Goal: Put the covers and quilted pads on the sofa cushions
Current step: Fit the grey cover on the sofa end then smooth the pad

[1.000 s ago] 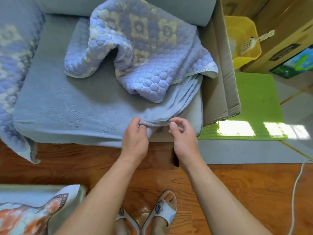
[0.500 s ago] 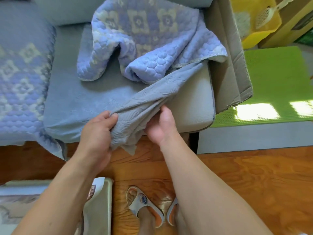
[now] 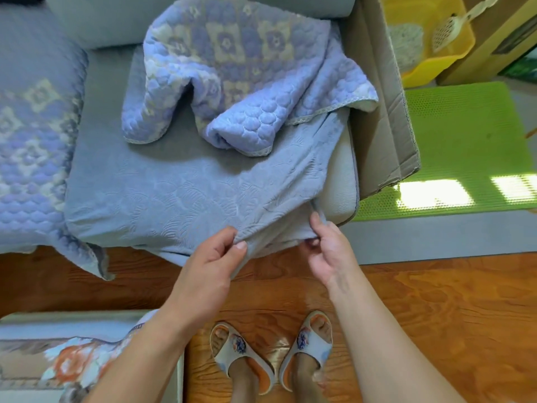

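Note:
A grey-blue embossed cover (image 3: 162, 196) lies over the sofa seat cushion (image 3: 340, 184), whose pale right front corner is bare. My left hand (image 3: 212, 263) pinches the cover's front edge between thumb and fingers. My right hand (image 3: 328, 245) grips the same edge a little to the right, just below the bare corner. A crumpled lilac quilted pad (image 3: 241, 74) with a flower pattern sits on the back of the cushion. Another quilted pad (image 3: 32, 135) covers the seat on the left.
The sofa's brown side panel (image 3: 383, 112) stands right of the cushion. Beyond it lie a green mat (image 3: 459, 141) and a yellow bin (image 3: 436, 42) with a scoop. A patterned cushion (image 3: 66, 356) sits at bottom left on the wooden floor (image 3: 436, 315). My slippered feet are below.
The bunched cover has been spread back toward the cushion's front right corner. Both hands moved right along its edge; the left hand now pinches it instead of holding a gathered fold.

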